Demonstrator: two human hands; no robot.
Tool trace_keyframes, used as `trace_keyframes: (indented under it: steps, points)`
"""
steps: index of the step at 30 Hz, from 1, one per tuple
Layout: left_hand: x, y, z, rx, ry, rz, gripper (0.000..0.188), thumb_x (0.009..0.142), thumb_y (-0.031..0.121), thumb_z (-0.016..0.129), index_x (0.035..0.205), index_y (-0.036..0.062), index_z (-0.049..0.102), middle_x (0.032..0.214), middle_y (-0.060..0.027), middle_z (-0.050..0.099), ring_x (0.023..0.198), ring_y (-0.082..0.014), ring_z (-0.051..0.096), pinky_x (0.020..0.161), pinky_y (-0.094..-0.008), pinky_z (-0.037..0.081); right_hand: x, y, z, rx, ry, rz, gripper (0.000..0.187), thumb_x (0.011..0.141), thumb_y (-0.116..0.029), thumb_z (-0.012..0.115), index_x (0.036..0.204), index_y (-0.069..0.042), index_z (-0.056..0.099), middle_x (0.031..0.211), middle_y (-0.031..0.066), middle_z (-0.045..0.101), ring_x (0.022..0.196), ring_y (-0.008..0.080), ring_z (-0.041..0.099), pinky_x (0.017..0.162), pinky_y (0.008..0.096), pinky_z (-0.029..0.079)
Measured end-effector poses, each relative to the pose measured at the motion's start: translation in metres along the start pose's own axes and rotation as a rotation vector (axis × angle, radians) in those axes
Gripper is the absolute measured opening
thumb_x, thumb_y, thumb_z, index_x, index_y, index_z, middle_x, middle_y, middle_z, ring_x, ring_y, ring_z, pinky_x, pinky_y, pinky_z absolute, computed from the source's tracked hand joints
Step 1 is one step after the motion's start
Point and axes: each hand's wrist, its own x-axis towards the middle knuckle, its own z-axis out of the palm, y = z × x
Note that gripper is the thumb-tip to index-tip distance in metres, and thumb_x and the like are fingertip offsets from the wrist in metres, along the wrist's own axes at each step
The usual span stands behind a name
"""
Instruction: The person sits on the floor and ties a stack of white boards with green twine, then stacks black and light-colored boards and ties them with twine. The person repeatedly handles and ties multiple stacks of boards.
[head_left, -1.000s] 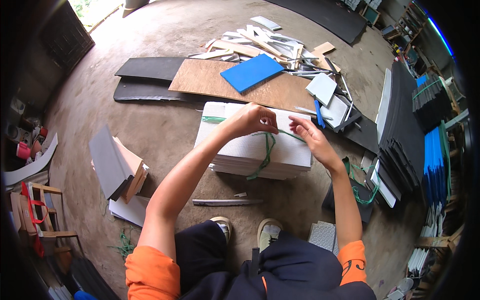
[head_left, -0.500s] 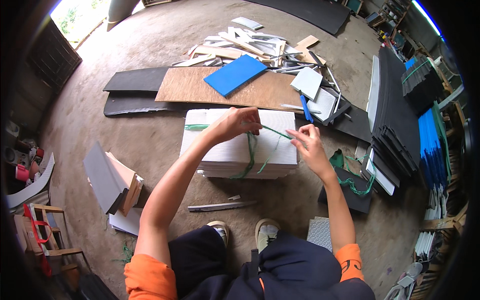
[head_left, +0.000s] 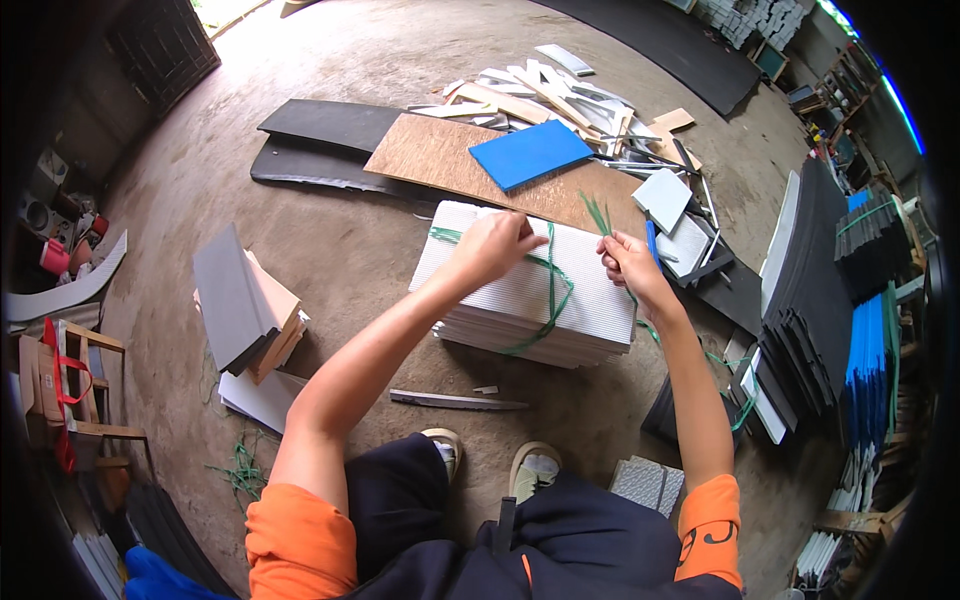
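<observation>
A stack of white ribbed sheets sits on the floor before me, with green plastic twine running across its top and down the front. Over the top of the stack, my left hand is closed, its fingers pinched on the twine where the strands meet. My right hand, above the stack's right edge, is closed round a length of green twine. Frayed ends stick up out of that fist, and a strand hangs below it toward the floor.
Beyond the stack lie a brown board, a blue panel and a heap of offcuts. Grey and tan panels lean at left. Black sheets stand at right. A narrow strip lies near my feet.
The twine stretched between my hands no longer spans them. My right hand has gone from loosely spread fingers to a closed grip with twine ends upright. The whole view has shifted.
</observation>
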Motion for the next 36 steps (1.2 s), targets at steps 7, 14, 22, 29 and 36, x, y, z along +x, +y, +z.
trace_keyframes:
  steps: [7, 14, 22, 29, 36]
  points:
    - [-0.008, 0.045, 0.034, 0.241, 0.007, -0.145, 0.024, 0.07, 0.024, 0.069, 0.075, 0.0013, 0.065, 0.076, -0.0165, 0.063, 0.079, -0.0313, 0.061, 0.069, -0.0399, 0.049, -0.005, 0.009, 0.046, -0.985, 0.359, -0.169, 0.027, 0.09, -0.023, 0.038, 0.087, -0.002, 0.055, 0.08, 0.0243, 0.061, 0.08, 0.0422, 0.059, 0.072, 0.0499, 0.045]
    - [0.002, 0.027, 0.027, -0.18, -0.17, -0.23, 0.028, 0.078, 0.026, 0.061, 0.088, -0.0004, 0.066, 0.082, -0.0159, 0.065, 0.078, -0.0265, 0.063, 0.07, -0.0352, 0.048, -0.015, 0.004, 0.052, -1.035, 0.306, -0.13, 0.023, 0.088, -0.019, 0.04, 0.089, -0.001, 0.055, 0.082, 0.0242, 0.061, 0.082, 0.041, 0.059, 0.073, 0.048, 0.046]
    - [-0.008, 0.016, 0.04, -0.477, -0.013, -0.151, 0.025, 0.078, 0.021, 0.063, 0.09, 0.0, 0.065, 0.084, -0.0156, 0.066, 0.078, -0.024, 0.064, 0.071, -0.0331, 0.048, 0.0, 0.008, 0.038, -1.083, 0.056, -0.215, 0.025, 0.086, -0.015, 0.039, 0.097, -0.002, 0.058, 0.089, 0.0237, 0.061, 0.087, 0.0388, 0.058, 0.077, 0.047, 0.045]
    - [-0.009, 0.008, 0.038, -0.572, -0.116, -0.208, 0.026, 0.075, 0.011, 0.065, 0.099, 0.0005, 0.064, 0.091, -0.009, 0.065, 0.081, -0.0142, 0.061, 0.072, -0.0285, 0.048, -0.007, 0.005, 0.057, -0.886, 0.194, -0.02, 0.027, 0.084, -0.016, 0.039, 0.099, -0.005, 0.058, 0.102, 0.0199, 0.06, 0.102, 0.0402, 0.052, 0.084, 0.0536, 0.036]
    - [-0.02, 0.022, 0.044, -0.466, 0.065, -0.087, 0.031, 0.063, 0.005, 0.071, 0.093, 0.0061, 0.067, 0.088, -0.0073, 0.067, 0.074, -0.0197, 0.063, 0.07, -0.0302, 0.05, 0.011, 0.017, 0.029, -0.831, -0.101, 0.051, 0.027, 0.082, -0.018, 0.039, 0.094, -0.003, 0.058, 0.093, 0.018, 0.062, 0.091, 0.0346, 0.057, 0.083, 0.0477, 0.039]
